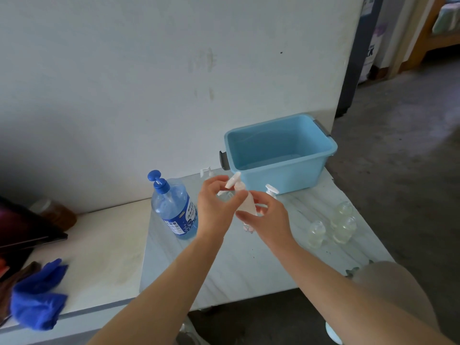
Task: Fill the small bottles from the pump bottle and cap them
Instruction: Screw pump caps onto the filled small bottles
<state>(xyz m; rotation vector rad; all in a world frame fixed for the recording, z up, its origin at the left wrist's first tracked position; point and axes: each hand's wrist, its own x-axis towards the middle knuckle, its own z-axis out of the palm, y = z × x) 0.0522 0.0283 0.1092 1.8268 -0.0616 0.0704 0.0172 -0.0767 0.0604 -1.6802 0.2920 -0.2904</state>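
Above the pale tabletop [224, 265], your right hand [270, 217] grips a small bottle [246, 204] around its body, while your left hand [215, 205] pinches its white pump cap [232, 181]. Just to the left stands the blue pump bottle [174, 207]. Clear small bottles [343, 220] cluster on the right, and a light blue tub [281, 180] sits behind.

On the pump bottle [171, 207] a blue and white label [183, 218] is carried. Rows of white characters, seemingly Chinese, are printed on it, but they are too small and too blurred to be read. On the tall poster [372, 43] at the far upper right, beyond the edge of the wall, a bold dark letter K is made out. The letter just before it cannot be told.
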